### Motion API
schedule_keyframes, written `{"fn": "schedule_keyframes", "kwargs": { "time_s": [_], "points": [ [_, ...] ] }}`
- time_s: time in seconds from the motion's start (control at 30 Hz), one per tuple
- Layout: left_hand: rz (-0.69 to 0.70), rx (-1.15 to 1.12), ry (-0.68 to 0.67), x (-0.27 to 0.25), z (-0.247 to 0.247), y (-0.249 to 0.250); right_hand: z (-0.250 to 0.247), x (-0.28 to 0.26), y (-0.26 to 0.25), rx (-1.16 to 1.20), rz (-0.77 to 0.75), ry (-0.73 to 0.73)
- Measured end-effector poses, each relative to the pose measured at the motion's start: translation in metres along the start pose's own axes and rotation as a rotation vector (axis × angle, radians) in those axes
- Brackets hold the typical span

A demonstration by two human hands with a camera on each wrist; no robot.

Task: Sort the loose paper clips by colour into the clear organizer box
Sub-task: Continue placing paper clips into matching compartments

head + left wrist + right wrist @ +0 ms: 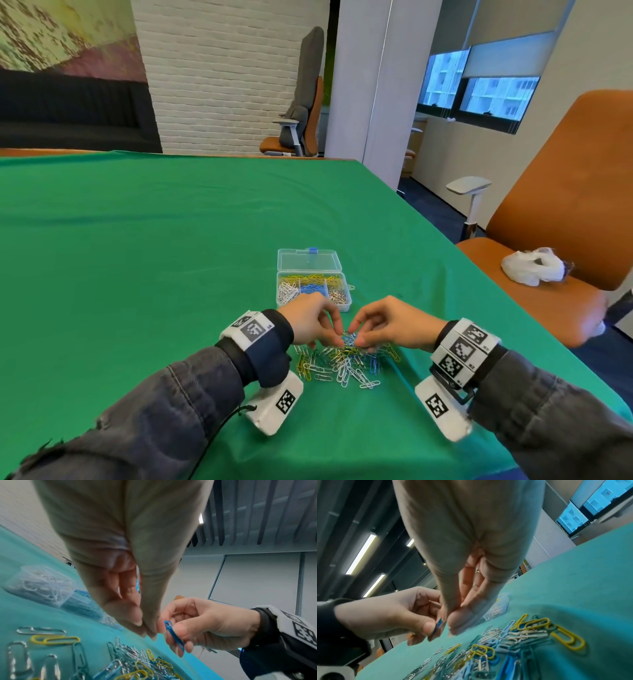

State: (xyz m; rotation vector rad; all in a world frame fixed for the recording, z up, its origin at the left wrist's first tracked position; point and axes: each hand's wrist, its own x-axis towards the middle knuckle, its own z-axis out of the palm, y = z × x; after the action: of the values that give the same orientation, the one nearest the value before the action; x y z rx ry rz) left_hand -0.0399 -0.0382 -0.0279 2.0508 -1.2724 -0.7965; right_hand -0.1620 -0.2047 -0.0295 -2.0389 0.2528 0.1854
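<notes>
Both hands over loose clip pile at lower centre: right hand pinches blue clip, left hand fingertips pinched beside it, contents unclear; organizer box just above, lid open

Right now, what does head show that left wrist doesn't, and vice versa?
Head only: the whole organizer box with its open lid, holding yellow, white, blue and silver clips in separate compartments; an orange chair with a white bag.

Left wrist only: the right hand in close-up, its grip pinching blue clips between thumb and fingers.

Both: the left hand, the loose clip pile and the green cloth.
</notes>
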Motion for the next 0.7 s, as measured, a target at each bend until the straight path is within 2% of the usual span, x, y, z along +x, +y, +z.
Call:
{"fn": "schedule_keyframes", "kwargs": {
  "time_s": [0.1,0.23,0.5,0.6,0.7],
  "points": [
    [-0.012,-0.087,-0.006,0.000,-0.003,-0.003,0.004,0.002,-0.001,0.140,-0.002,0.050],
    [-0.026,-0.092,-0.012,-0.001,-0.007,-0.005,0.007,0.005,-0.004,0.244,-0.009,0.058],
    [-0.035,0.013,-0.028,-0.004,-0.016,-0.001,0.012,0.014,-0.014,0.084,-0.060,-0.011],
    [-0.046,0.001,0.085,-0.007,-0.036,-0.004,0.006,0.029,-0.023,-0.012,-0.097,0.014],
    [-0.077,0.077,0.247,-0.012,-0.061,-0.012,-0.007,0.055,-0.034,-0.167,-0.118,0.166]
  ]
}}
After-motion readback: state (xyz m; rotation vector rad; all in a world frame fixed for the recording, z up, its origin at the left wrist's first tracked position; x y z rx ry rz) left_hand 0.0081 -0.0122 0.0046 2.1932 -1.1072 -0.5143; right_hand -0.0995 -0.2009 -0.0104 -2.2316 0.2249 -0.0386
